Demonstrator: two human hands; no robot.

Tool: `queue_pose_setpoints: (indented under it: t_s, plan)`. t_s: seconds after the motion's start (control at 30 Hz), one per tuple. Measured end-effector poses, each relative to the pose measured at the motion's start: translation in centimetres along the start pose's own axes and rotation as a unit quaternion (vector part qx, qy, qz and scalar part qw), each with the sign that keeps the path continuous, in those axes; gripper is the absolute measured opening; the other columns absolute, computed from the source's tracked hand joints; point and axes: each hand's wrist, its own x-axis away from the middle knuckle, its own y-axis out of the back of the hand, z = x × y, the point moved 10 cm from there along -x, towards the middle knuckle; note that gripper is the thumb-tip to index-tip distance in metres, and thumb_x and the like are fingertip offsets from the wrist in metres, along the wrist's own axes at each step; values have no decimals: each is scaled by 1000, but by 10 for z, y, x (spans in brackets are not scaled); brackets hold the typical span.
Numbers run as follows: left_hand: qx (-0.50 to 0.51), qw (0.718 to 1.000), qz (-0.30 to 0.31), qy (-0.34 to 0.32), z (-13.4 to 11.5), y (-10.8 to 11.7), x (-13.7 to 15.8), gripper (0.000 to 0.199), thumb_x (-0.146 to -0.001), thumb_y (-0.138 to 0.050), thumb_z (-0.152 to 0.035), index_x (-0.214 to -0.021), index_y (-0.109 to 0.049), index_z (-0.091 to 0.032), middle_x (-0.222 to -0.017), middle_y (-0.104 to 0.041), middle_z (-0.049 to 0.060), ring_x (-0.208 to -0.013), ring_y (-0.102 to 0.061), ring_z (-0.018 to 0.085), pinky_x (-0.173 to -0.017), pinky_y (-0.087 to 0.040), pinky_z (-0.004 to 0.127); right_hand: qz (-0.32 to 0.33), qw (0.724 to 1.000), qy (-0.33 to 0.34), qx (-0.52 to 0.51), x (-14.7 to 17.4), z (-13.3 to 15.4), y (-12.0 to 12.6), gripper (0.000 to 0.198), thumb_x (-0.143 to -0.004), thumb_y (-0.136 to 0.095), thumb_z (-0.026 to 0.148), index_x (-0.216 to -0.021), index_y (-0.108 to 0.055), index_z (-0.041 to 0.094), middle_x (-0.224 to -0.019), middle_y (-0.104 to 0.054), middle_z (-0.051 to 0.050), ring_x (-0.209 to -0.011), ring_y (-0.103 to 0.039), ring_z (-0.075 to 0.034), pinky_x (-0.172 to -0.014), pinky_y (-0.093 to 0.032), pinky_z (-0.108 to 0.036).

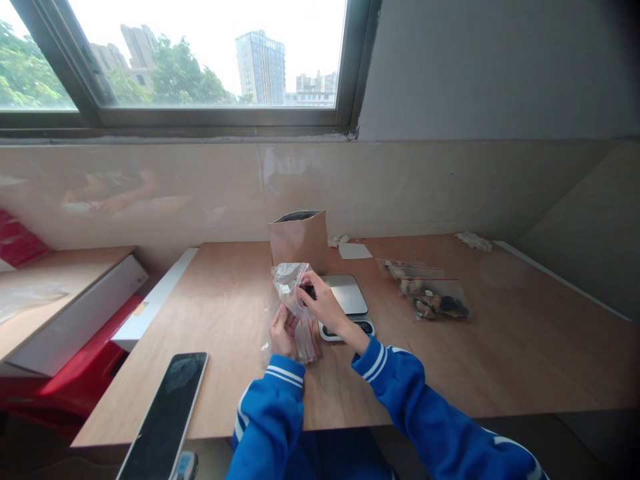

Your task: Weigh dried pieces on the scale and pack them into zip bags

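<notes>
My left hand [284, 332] grips a clear zip bag [289, 277] from below, its fingers closed on the plastic. At the bag's red-edged mouth, my right hand [326, 307] pinches a small dark piece [309, 291]; its exact kind is too small to tell. Beneath my hands lies a stack of flat clear zip bags [307, 340] with red seal lines. A kitchen scale [349, 293] with a silver plate stands just beyond my right hand, which partly covers it. Behind the held bag, a brown paper bag [299, 241] stands upright with its top open.
Filled zip bags [431, 300] holding brown and dark pieces lie to the right. A white card [355, 251] and crumpled tissue [338, 241] rest near the wall. A large phone or tablet [167, 410] is at the table's left front edge, beside a red stool [93, 367].
</notes>
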Motion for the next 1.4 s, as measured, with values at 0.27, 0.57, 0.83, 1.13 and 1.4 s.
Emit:
queue_pose_setpoints:
  t_s: [0.27, 0.57, 0.83, 1.13, 1.4]
  plan:
    - [-36, 999, 37, 0, 8, -5, -1, 29, -82, -64, -31, -104, -72, -15, -110, -71, 11, -105, -66, 21, -91, -52, 30, 23, 998, -41, 43, 4, -7, -10, 6, -86, -53, 26, -88, -53, 21, -88, -61, -2, -79, -57, -18, -73, -45, -30]
    - [-17, 998, -52, 19, 0, 4, 0, 18, -86, -57, -24, -94, -70, -14, -100, -73, 10, -88, -70, 18, -83, -56, 33, -70, 987, -102, -102, 1, -29, 27, 24, -80, -62, 40, -92, -53, 21, -80, -63, -1, -76, -62, -17, -72, -49, -29]
    - [8, 997, -78, 20, -1, 8, 0, 16, -86, -56, -21, -88, -69, -12, -90, -73, 8, -75, -70, 16, -79, -57, 32, -210, 975, 6, -68, -86, 17, 101, 30, -84, -56, 48, -99, -48, 24, -81, -58, 1, -67, -59, -14, -57, -50, -24]
    - [-6, 997, -77, 32, 4, 12, -3, 17, -84, -57, -20, -93, -68, -11, -94, -73, 10, -74, -71, 17, -70, -59, 31, -55, 969, 165, 178, -195, 25, 76, 20, -89, -51, 37, -99, -55, 20, -93, -62, -4, -85, -58, -16, -82, -46, -28]
    - [-15, 996, -64, 56, 6, 7, 0, 22, -83, -58, -19, -100, -66, -9, -97, -72, 12, -73, -70, 17, -62, -58, 25, -1, 965, 175, 196, -185, 21, 72, 21, -86, -56, 32, -101, -61, 18, -91, -66, -3, -81, -60, -15, -76, -43, -24]
